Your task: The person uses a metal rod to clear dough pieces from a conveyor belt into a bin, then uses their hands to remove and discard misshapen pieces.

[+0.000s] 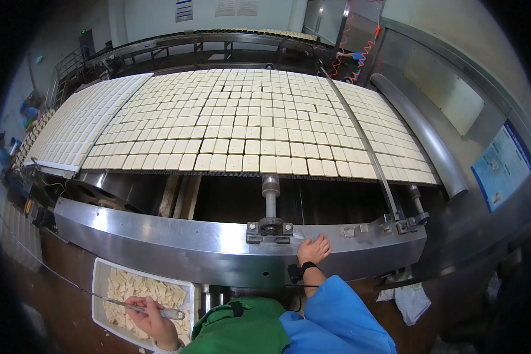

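Observation:
My left hand point(149, 321) is closed round the thick handle of a long thin metal rod point(59, 272), which stretches away to the upper left. Beneath that hand is a white bin point(98, 289) holding broken pale dough pieces point(138, 287). My right hand point(314, 249) lies on the steel side rail point(218, 239) of a conveyor, holding nothing, beside a bearing block point(269, 231). Beyond the rail, rows of pale square dough pieces point(218, 130) cover the conveyor belt, with small gaps and some uneven lines among them.
A narrow metal bar point(360, 133) crosses above the belt on the right, near a large steel roller point(422, 138). White plastic bags point(412, 302) lie on the floor at right. Other people point(9, 153) stand at far left. Another conveyor point(212, 38) runs behind.

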### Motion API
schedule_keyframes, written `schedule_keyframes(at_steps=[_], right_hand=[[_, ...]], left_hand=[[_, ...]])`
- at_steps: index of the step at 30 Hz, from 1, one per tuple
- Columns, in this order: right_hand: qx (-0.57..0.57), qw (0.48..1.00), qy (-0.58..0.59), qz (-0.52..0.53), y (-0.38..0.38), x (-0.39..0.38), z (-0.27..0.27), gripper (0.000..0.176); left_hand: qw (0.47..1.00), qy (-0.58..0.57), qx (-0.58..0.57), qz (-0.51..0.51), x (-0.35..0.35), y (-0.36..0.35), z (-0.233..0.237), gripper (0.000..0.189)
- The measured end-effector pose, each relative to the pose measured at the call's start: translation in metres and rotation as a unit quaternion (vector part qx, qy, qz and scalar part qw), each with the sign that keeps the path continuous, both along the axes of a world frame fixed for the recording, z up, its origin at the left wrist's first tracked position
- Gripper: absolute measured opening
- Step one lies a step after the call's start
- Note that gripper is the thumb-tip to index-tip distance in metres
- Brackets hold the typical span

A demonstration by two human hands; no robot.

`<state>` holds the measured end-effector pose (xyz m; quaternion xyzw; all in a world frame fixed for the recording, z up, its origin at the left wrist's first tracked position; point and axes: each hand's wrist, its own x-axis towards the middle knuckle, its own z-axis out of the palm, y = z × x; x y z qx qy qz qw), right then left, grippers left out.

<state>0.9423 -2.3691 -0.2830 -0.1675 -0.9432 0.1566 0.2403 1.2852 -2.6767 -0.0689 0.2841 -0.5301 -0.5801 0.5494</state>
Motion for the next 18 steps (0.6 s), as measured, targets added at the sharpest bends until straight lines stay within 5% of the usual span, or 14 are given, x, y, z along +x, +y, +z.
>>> schedule_keyframes(at_steps=[18], right_hand=[[0.053,0.995,-0.089,-0.001,-0.014,0.021,0.001,0.051]], left_hand=[[1.000,-0.008,0.011,-0.007,0.017,0.018,0.057,0.020]])
